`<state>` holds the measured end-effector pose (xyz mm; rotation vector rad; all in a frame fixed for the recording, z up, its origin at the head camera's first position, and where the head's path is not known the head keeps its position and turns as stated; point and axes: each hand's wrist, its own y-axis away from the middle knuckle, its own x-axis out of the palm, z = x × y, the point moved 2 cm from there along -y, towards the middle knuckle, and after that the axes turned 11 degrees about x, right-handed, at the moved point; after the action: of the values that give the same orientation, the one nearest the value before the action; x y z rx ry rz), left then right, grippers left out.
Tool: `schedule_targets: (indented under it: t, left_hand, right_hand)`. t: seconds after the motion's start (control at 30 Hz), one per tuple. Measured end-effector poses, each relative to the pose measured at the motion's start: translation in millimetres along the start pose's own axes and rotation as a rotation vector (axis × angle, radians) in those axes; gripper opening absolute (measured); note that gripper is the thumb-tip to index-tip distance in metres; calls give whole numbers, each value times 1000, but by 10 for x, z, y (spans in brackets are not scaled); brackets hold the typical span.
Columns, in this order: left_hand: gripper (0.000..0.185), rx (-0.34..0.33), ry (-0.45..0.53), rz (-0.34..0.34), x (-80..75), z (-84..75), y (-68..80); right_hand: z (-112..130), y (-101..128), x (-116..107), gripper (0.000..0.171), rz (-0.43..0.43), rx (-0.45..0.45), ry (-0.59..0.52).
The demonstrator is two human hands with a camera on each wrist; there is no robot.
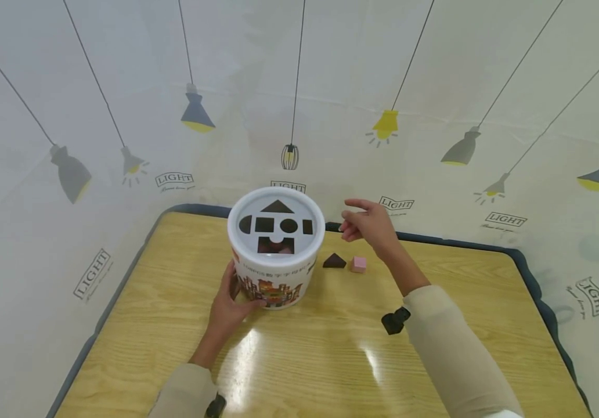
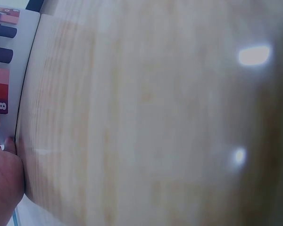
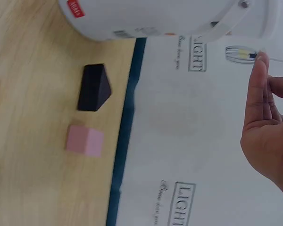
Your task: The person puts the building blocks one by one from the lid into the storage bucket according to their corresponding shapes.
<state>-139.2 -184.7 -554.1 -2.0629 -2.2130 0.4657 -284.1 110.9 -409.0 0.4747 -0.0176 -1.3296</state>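
The left hand (image 1: pixel 228 305) is bracing the shape-sorter bucket (image 1: pixel 276 249) standing on the table (image 1: pixel 331 348), its grip curled round the side. The right hand (image 1: pixel 370 226) is hovering empty, grip released, above the dark triangular block (image 1: pixel 334 261) and pink cube (image 1: pixel 358 264).

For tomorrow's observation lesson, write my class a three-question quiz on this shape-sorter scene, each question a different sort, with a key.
1. True or false: the left hand holds the bucket at its side.
2. Which loose blocks lie on the table right of the bucket? A) dark triangle and pink cube B) two pink cubes C) a red ball
3. Fill in: the right hand hovers with its fingers holding ____.

Key: 1 true. 2 A: dark triangle, pink cube. 3 nothing.
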Motion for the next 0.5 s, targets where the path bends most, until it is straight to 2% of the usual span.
schedule_targets:
  t: [0.27,0.33,0.5]
  left_hand:
    - [115,18,2,-4,-2,13,-5]
    - [116,21,3,-12,2,69,-7]
    - [116,5,1,-14,1,67,-10]
  right_hand:
    - [-370,-109,-118,44,-13,59,-87]
    - [-476,-135,-145,45,-19,75,-102]
    - [-739,-189,-202,45,-28,105,-114]
